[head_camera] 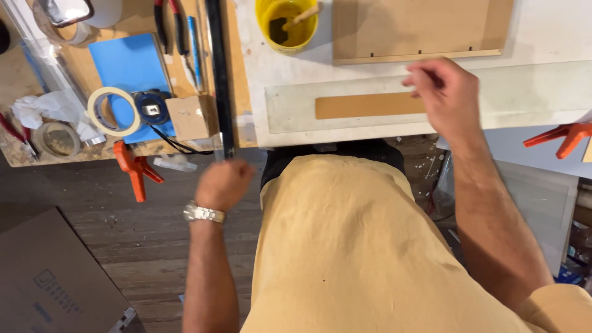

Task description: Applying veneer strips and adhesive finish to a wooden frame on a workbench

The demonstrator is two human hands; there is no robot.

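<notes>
The tan shirt (345,246) fills the foreground; the left hand (223,184), wristwatch (203,213) below it, is curled shut at the bench edge by the long black bar (220,80), whether gripping it I cannot tell; the right hand (445,92), blurred, pinches the end of one brown strip (367,105) on the pale board (290,111); one yellow cup (287,23) holds a wooden stick (301,15); two orange clamps (137,169) (564,137); two tape rolls (114,111) (57,139).

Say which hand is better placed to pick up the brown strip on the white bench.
Right. The right hand hovers over the brown strip's right end, fingers almost on it. The left hand is a closed fist below the bench edge, off the strip.
</notes>
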